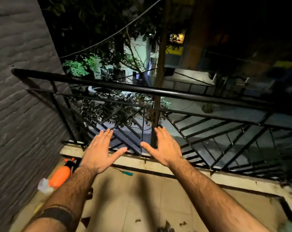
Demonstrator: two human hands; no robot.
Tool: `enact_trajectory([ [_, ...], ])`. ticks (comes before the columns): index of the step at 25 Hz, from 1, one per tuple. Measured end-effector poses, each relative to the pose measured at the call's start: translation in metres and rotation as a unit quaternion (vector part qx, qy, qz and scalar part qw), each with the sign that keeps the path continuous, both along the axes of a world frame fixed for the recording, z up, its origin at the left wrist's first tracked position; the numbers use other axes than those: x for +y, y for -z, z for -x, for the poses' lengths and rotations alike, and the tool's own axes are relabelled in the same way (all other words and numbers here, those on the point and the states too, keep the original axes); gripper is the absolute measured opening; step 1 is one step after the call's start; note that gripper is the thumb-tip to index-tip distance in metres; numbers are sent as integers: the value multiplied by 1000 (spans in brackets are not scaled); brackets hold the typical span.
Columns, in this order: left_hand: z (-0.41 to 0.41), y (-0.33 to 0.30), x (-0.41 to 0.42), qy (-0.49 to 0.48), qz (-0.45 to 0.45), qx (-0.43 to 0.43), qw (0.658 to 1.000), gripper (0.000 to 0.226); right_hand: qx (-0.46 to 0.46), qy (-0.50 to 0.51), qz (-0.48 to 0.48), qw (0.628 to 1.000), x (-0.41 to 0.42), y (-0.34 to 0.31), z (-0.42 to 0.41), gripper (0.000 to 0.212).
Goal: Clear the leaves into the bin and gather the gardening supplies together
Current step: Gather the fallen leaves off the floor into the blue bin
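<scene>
My left hand and my right hand are stretched out side by side above the balcony floor, palms down, fingers straight, holding nothing. An orange spray bottle with a black nozzle lies on the floor at the left, close to the wall. A small tool with a teal handle lies by the raised kerb, just below my left hand. Dry brown leaves are scattered on the tiles at the bottom edge. No bin shows in this view.
A black metal railing runs across the balcony's far edge above a pale kerb. A grey textured wall closes the left side. A crumpled white piece lies beside the bottle. Beyond the railing, a dark street and trees lie far below.
</scene>
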State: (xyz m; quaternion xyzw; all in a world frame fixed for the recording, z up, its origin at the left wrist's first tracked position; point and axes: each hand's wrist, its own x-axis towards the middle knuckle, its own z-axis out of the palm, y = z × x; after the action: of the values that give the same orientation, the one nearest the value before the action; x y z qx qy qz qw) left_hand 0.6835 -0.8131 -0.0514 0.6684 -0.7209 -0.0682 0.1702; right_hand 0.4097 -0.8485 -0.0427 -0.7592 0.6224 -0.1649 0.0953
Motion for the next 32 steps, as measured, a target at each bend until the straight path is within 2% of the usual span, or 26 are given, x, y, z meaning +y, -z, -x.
enact_trajectory([
  [5, -6, -3, -50, 62, -15, 4, 998, 118, -19, 70, -19, 997, -22, -2, -9, 117],
  [13, 45, -19, -78, 144, -8, 29, 989, 122, -8, 138, -8, 990, -2, -14, 43, 110],
  [18, 97, -20, -110, 257, -17, 25, 966, 122, -6, 215, -4, 977, 15, -21, 74, 108],
  [22, 143, -18, -156, 371, -17, 25, 928, 119, 9, 325, 5, 946, 25, -22, 89, 107],
  [26, 180, -21, -190, 491, -23, 22, 870, 121, 15, 446, 6, 895, 42, -24, 81, 105],
  [32, 219, -21, -167, 645, -26, 17, 763, 117, -4, 609, 3, 793, 96, -24, 36, 109],
])
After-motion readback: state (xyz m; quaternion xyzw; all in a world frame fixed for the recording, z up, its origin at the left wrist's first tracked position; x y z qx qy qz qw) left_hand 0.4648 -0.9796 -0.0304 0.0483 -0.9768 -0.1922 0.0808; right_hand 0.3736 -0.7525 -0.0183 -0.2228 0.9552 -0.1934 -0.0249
